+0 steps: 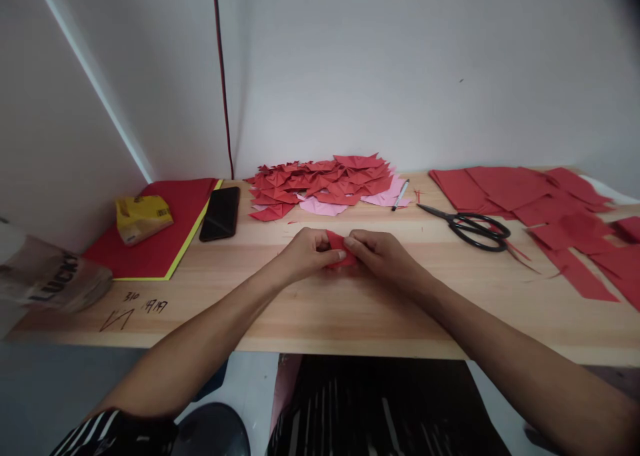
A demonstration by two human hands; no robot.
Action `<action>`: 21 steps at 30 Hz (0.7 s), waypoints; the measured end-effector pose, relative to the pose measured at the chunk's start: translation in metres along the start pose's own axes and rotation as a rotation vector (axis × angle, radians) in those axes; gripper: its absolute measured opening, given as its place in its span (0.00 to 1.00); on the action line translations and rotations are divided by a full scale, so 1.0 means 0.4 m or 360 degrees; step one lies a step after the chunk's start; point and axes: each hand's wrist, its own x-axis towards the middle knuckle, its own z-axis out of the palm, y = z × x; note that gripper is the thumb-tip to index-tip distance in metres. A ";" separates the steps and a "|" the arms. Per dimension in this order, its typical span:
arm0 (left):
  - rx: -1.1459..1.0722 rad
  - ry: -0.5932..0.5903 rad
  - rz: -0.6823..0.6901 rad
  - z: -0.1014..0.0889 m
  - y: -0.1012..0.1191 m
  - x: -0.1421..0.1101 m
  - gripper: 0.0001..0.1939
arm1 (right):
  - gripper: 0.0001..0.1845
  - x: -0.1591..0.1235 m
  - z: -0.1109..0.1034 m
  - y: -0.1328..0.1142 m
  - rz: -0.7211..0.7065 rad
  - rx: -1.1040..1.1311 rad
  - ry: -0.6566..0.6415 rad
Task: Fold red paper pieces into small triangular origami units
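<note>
Between my two hands is a small folded piece of red paper (pixel 336 241), held just above the wooden table (pixel 280 309). My left hand (pixel 311 253) pinches its left side, the thumb lying across the front. On the right side, my right hand (pixel 377 251) grips the same paper with thumb and bent fingers. Part of the paper is hidden behind the fingers. Beyond the hands, against the wall, lies a heap of folded red paper pieces (pixel 325 179), with some pink folded pieces (pixel 323 207) along its lower edge.
Black-handled scissors (pixel 475 229) and a pen (pixel 401 195) lie right of the heap. Flat red paper sheets (pixel 520 189) spread over the right side. At left are a phone (pixel 220 214), a large red sheet (pixel 185 236), a yellow packet (pixel 143 219) and a bag marked LUCKY (pixel 60 276).
</note>
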 end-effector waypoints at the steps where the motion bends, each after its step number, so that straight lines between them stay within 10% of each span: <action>1: -0.0024 0.0051 -0.0002 0.000 0.000 0.001 0.09 | 0.21 0.000 -0.001 -0.001 0.0021 0.0029 -0.0022; 21: 0.0147 0.0065 -0.0070 -0.011 0.016 -0.004 0.17 | 0.18 -0.005 -0.002 0.001 -0.0021 -0.0036 -0.0022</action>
